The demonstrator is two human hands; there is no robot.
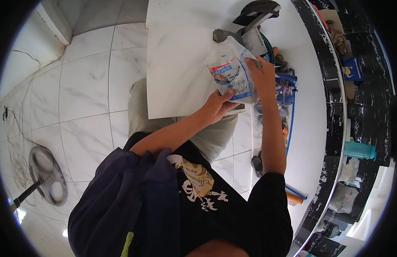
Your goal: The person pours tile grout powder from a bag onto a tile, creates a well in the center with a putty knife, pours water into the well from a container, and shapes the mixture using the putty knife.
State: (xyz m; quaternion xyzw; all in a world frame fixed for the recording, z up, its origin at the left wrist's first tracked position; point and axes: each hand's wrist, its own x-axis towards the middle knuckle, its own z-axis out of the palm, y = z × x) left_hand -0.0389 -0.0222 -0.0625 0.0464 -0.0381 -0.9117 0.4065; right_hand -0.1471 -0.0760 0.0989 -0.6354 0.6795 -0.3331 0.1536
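Note:
I hold a clear plastic bag of tile grout [235,79], printed in red and blue, tilted over a white board or tile. My left hand [218,106] is closed on its lower edge, thumb across the front. Higher up, my right hand [260,75] grips the bag's upper right side, fingers bent round the plastic. Some grey material shows in the bottom of the bag. Just beyond the bag lies a grey-bladed tool [253,42] with a dark part at its far end. Whether the bag's top is open I cannot tell.
The white board [177,73] lies across my knees. To the right are a blue printed packet [286,88], a blue rod [291,124] and assorted small items. A teal bottle [359,150] stands farther right. A round metal stand base [47,175] is on the tiled floor at left.

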